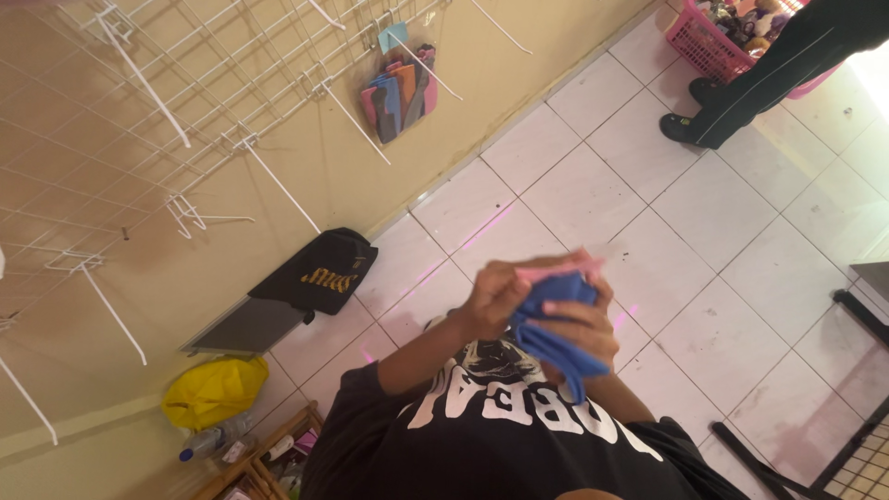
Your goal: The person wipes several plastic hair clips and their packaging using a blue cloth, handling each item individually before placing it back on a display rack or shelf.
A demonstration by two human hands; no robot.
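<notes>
Both hands were held together in front of the chest, above the white tiled floor (741, 231). The left hand (491, 301) was closed in a pinch on the end of a thin pink strip (556, 270), which ran across the top of the bundle. The right hand (583, 324) was curled around a blue cloth item (551, 347), fingers pressed over it, with a loose blue tail hanging below. The strip and the cloth were thus held between the two hands, touching each other. It was judged that the work would go best if the cloth were kept bunched firmly in the right hand while the strip was kept taut and level by the left, so that the hanging tail was not caught. A white wire grid (185, 83) with hooks stood on the wall, where a few coloured items (400, 88) hung. Another person's dark trouser leg (778, 65) was seen beside a pink basket (708, 46).
</notes>
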